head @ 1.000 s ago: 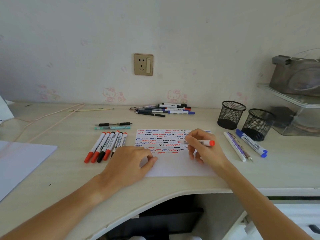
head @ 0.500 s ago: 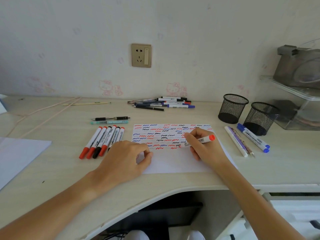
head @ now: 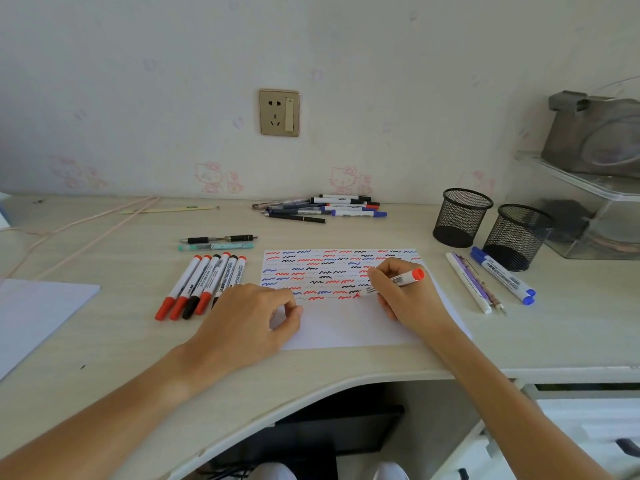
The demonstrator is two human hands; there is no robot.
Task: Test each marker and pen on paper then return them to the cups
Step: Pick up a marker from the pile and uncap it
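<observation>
A white paper (head: 346, 323) covered with red, blue and black squiggles lies at the desk's front. My right hand (head: 405, 296) grips a red-ended marker (head: 401, 279), its tip touching the paper in the lowest squiggle row. My left hand (head: 252, 320) rests with loosely curled fingers on the paper's left edge, holding nothing. Two black mesh cups (head: 460, 216) (head: 516, 237) stand at the right. Several red and black markers (head: 201, 285) lie in a row left of the paper. Blue markers (head: 502, 275) and white pens (head: 467, 282) lie by the cups.
A pile of pens and markers (head: 322, 207) sits by the wall. Two pens (head: 218, 242) lie above the marker row. A white sheet (head: 34, 313) lies at far left, pink cables (head: 86, 223) cross the back left. A clear shelf (head: 588, 202) stands at right.
My right hand has lowered the marker's tip from above the squiggles down onto the lowest row. My left hand stays on the paper's edge.
</observation>
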